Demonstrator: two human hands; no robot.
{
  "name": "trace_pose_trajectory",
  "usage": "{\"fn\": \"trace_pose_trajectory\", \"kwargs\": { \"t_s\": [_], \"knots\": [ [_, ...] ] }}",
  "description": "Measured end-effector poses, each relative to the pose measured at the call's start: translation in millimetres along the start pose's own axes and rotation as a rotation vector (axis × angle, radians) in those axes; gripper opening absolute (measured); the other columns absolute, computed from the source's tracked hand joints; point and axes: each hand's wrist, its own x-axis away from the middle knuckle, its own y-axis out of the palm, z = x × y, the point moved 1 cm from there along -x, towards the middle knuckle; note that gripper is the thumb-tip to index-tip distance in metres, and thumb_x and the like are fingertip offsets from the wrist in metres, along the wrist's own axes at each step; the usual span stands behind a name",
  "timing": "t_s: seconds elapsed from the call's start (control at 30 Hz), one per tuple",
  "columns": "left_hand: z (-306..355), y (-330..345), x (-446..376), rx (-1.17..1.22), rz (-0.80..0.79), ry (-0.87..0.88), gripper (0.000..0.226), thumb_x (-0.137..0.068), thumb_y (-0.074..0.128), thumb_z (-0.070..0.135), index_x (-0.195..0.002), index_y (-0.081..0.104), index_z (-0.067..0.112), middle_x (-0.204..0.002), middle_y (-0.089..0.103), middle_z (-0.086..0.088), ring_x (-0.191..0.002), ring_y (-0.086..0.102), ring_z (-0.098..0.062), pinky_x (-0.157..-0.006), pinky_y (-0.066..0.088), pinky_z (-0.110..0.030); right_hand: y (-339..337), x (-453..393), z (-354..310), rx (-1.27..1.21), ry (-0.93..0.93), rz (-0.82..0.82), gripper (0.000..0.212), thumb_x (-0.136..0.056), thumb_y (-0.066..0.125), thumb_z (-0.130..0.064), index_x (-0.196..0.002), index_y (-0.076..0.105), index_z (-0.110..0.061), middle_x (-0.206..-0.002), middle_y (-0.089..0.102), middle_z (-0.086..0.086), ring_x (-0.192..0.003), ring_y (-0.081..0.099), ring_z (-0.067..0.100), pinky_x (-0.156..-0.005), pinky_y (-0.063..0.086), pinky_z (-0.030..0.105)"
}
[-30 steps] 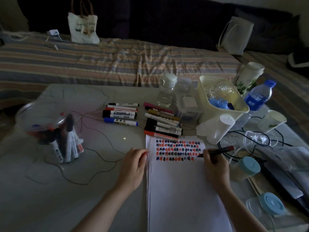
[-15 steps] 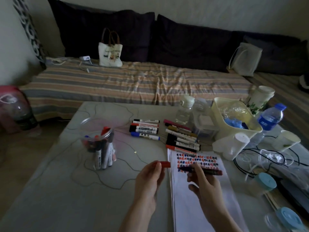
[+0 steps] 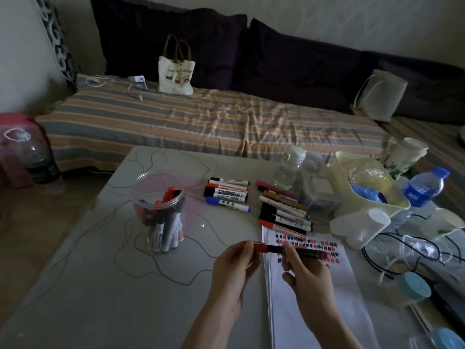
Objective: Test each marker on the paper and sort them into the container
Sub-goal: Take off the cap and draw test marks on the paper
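Observation:
My right hand (image 3: 305, 275) holds a dark marker with red ends (image 3: 305, 253) level above the white paper (image 3: 312, 293). My left hand (image 3: 235, 267) pinches the marker's red cap (image 3: 260, 247), which sits on the marker's left end. Rows of red and dark test marks (image 3: 318, 244) fill the top of the paper. A clear plastic container (image 3: 158, 205) at the left holds several markers upright. Two groups of loose markers lie on the table: one (image 3: 227, 192) behind the container's right, another (image 3: 284, 210) just beyond the paper.
A pale yellow bin (image 3: 364, 182), a small clear bottle (image 3: 289, 167), a blue-capped water bottle (image 3: 425, 187), cups, black cables (image 3: 392, 250) and blue-lidded jars (image 3: 412, 288) crowd the right side. A striped mattress (image 3: 201, 122) with a tote bag (image 3: 176, 74) lies behind the table.
A second ago my right hand was drawing on the paper while the left held the sheet. The marker was then lifted, and the left hand brought the red cap onto its tip.

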Motion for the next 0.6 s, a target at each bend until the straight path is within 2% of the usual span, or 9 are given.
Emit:
{"fn": "trace_pose_trajectory", "kwargs": {
  "t_s": [0.13, 0.27, 0.37, 0.5, 0.6],
  "knots": [
    [-1, 1, -1, -0.116, -0.025, 0.028, 0.016, -0.087, 0.069, 0.019, -0.097, 0.073, 0.008, -0.090, 0.076, -0.007, -0.090, 0.072, -0.020, -0.081, 0.056, -0.026, 4, -1, 3, -0.014, 0.007, -0.055, 0.037, -0.074, 0.070, -0.031, -0.082, 0.068, 0.004, -0.065, 0.060, 0.009, -0.059, 0.051, 0.017, -0.057, 0.043, 0.028],
    [-3, 3, 1, -0.118, -0.015, 0.072, 0.011, -0.090, 0.065, 0.009, -0.097, 0.072, 0.004, -0.089, 0.076, -0.008, -0.087, 0.073, -0.018, -0.074, 0.056, -0.019, 8, -2, 5, -0.043, 0.031, -0.072, 0.025, -0.084, 0.068, -0.020, -0.079, 0.068, 0.005, -0.063, 0.057, 0.008, -0.055, 0.049, 0.014, -0.058, 0.043, 0.028],
    [-3, 3, -1, -0.125, -0.018, 0.108, 0.013, -0.090, 0.064, 0.008, -0.099, 0.071, 0.001, -0.091, 0.076, -0.010, -0.089, 0.073, -0.018, -0.076, 0.056, -0.019, 13, -2, 3, -0.108, 0.078, -0.095, 0.018, -0.084, 0.067, -0.015, -0.080, 0.066, 0.002, -0.062, 0.056, 0.007, -0.056, 0.050, 0.014, -0.058, 0.044, 0.026],
    [3, 4, -6, -0.140, -0.050, 0.142, 0.016, -0.090, 0.065, 0.013, -0.104, 0.070, 0.006, -0.096, 0.075, -0.006, -0.093, 0.072, -0.017, -0.086, 0.057, -0.026, 8, -8, -9, -0.268, 0.272, -0.228, 0.025, -0.081, 0.066, -0.020, -0.092, 0.068, 0.002, -0.070, 0.062, 0.010, -0.062, 0.057, 0.016, -0.058, 0.052, 0.023],
    [10, 3, -13, -0.196, -0.021, 0.213, 0.015, -0.089, 0.066, 0.009, -0.100, 0.071, 0.016, -0.092, 0.076, 0.002, -0.090, 0.071, -0.010, -0.076, 0.056, -0.019, -10, -20, -12, -0.155, 0.305, -0.257, 0.030, -0.086, 0.065, -0.028, -0.099, 0.072, -0.001, -0.082, 0.070, 0.011, -0.070, 0.063, 0.019, -0.065, 0.054, 0.027]
  ]
}}
